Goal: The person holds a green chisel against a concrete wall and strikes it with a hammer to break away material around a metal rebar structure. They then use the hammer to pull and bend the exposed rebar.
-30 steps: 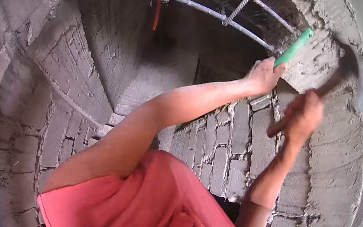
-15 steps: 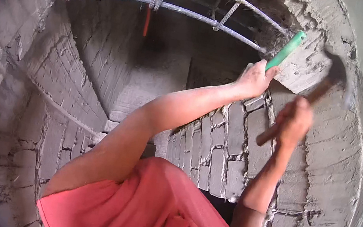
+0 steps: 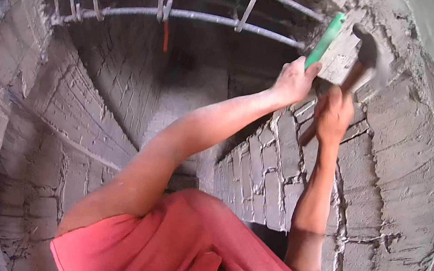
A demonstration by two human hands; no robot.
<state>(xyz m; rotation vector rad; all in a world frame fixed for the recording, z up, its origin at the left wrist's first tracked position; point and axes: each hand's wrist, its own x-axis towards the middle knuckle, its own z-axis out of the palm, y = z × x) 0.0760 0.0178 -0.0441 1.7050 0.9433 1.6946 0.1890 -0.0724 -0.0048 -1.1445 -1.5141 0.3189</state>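
My left hand [image 3: 293,81], with the arm stretched up across the view, is closed around the lower end of a green bar-shaped tool [image 3: 324,40]. Its upper end points up along the rough concrete edge; the lower end is hidden in my fist, and I cannot tell its exact kind. Just to the right, my right hand [image 3: 334,115] grips a hammer by its wooden handle [image 3: 354,76]. The dark, motion-blurred hammer head [image 3: 369,50] is up beside the green tool, with a gap between them. The handle's butt sticks out below my fist.
Steel reinforcing bars [image 3: 201,17] cross the opening at the top, with a thin red rod [image 3: 165,35] hanging there. A mortar-smeared brick wall [image 3: 275,195] is below my hands. Rough grey concrete [image 3: 409,125] curves along the right; another plastered wall [image 3: 38,165] stands left.
The hammer and my right hand have moved left and up, closer to the green tool. My left hand and the tool appear further left and higher, as the whole view has shifted.
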